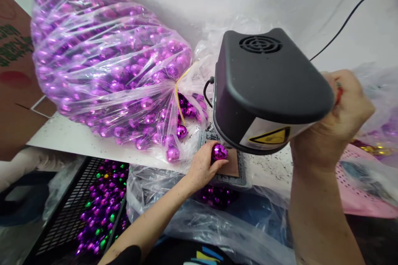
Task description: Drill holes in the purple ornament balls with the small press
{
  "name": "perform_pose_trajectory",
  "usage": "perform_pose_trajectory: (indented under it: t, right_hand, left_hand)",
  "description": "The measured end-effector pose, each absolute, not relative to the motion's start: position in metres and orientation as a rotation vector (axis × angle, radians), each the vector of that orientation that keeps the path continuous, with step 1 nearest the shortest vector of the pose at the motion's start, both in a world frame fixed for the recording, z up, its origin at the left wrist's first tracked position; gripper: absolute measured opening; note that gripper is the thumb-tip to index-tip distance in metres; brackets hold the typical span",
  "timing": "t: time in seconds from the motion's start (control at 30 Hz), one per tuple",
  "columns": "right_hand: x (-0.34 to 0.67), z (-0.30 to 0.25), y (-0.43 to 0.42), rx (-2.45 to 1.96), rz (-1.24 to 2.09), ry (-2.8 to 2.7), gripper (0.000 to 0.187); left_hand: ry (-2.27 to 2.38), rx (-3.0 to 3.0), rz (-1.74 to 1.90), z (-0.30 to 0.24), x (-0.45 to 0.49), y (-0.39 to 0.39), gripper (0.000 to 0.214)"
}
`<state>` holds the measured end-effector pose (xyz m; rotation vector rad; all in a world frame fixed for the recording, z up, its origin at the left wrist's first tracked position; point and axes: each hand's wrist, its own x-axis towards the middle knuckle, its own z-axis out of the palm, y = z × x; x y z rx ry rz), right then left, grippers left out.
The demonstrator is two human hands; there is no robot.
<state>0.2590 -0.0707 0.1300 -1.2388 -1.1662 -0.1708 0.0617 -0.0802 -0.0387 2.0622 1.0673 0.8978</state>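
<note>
My left hand [203,165] is the nearer one to the small purple faceted plastic ball [219,151]. Thumb and fingertips are closed around the ball's left and near sides, so it lies just right of and slightly beyond my fingers. It sits against the brown square pad [232,169] in a grey frame, at the near edge of the white table [71,138], directly under the front lip of the black plastic machine head [267,83]. The gap between ball and head looks narrow; I cannot tell whether they touch.

The ball is round, so it has no long axis. Its facets hide any cap or neck, so I cannot say which way it points.

My right hand [338,116] is well to the right, at the head's right end. It is fisted tight on a red-ended handle [339,91] that is mostly hidden inside the grip. The head's long axis runs left to right, and its yellow warning label [273,136] faces me.

A big clear plastic bag of purple balls [102,62], tied with a yellow strip [178,99], lies far left on the table. A black mesh crate [66,211] holding purple and green balls sits near left, below the table. A pink perforated basket [360,186] is at the right.
</note>
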Motion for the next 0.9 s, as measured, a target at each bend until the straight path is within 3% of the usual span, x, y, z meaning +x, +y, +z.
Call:
perform_pose_trajectory:
  t: [0.23,0.4,0.77,0.9]
  right_hand:
    - [0.259,0.131,-0.072,-1.252,-0.180,-1.173,0.045]
    - [0.259,0.132,-0.075,-1.263,-0.132,-1.193,0.040]
    - [0.261,0.129,-0.074,-1.266,-0.182,-1.188,0.048]
    - [0.257,0.128,-0.081,-1.248,-0.350,-1.170,0.042]
  left_hand:
    - [1.148,2.131,0.902,-0.038,0.070,-0.077,0.025]
    - [1.125,2.111,0.952,-0.048,0.074,-0.078,0.033]
    - [1.086,1.932,0.693,-0.035,0.073,-0.078,0.041]
    - [1.064,1.876,0.702,-0.033,0.073,-0.079,0.041]
